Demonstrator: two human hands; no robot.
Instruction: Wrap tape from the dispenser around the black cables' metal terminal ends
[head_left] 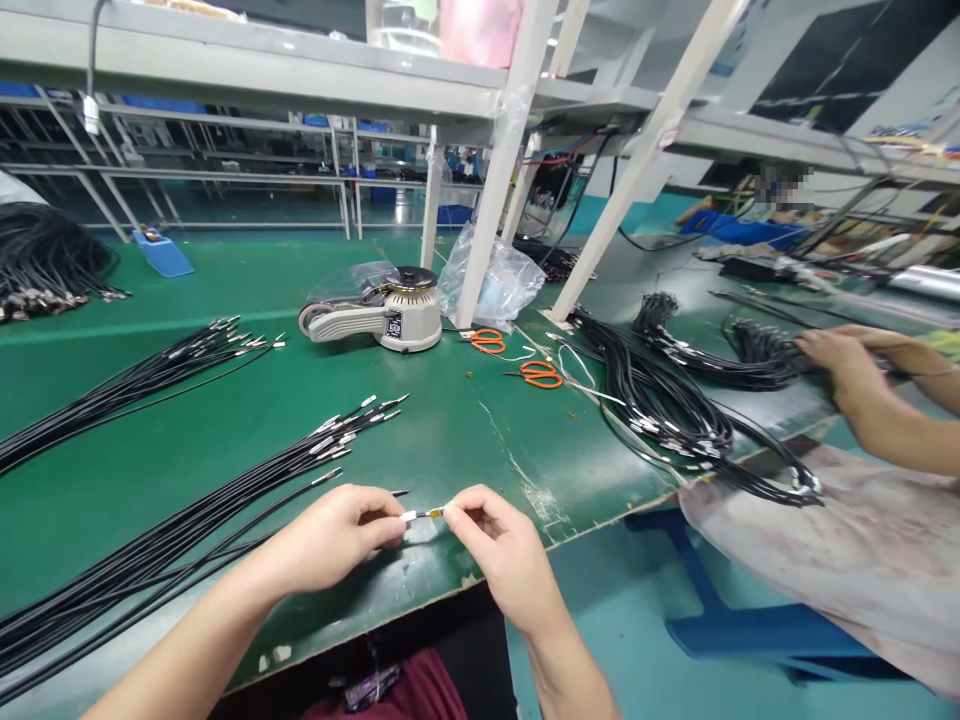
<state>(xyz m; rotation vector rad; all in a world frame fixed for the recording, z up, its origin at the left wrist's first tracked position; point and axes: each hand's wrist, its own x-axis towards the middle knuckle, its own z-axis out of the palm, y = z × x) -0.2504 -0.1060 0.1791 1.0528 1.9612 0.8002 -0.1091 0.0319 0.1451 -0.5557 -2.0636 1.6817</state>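
Note:
Near the table's front edge, my left hand (330, 537) pinches a thin black cable by the white label (408, 516) close to its end. Facing it, my right hand (501, 550) has thumb and forefinger closed on the cable's tip, where a small yellow piece (436, 512) shows. A short dark stretch of cable runs between the two hands. To the left lies a bundle of black cables (247, 490) with white labels and metal tips. Another cable bundle (142, 385) rests farther left.
A round grey tape dispenser (409, 315) stands at the back, beside orange-handled scissors (541, 375) and a second pair (487, 341). White shelf posts (499, 170) rise behind. Coiled cables (660, 400) lie to the right, near a co-worker's hands (840, 360). A blue stool (750, 630) stands below.

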